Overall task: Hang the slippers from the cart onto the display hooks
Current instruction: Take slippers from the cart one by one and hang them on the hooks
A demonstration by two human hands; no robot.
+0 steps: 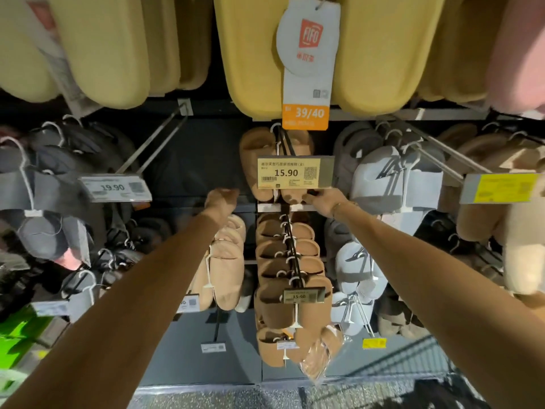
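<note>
while hanging toes-down, long axis vertical, tan slippers (267, 163) | right hand (323, 199) touches them | left hand (219, 202) curled, empty

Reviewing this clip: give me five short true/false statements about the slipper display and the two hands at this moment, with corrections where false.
1. The price tag at the front of the middle hook reads 15.90. True.
2. The right hand is at the tan slippers just below that tag. True.
3. The left hand holds a pair of grey slippers. False: no slipper shows in it; it reaches toward the dark panel left of the tan slippers.
4. The orange size label on the yellow slippers overhead reads 39/40. True.
5. The tag on the hook at left reads 15.90 too. False: it reads 19.90.
</note>
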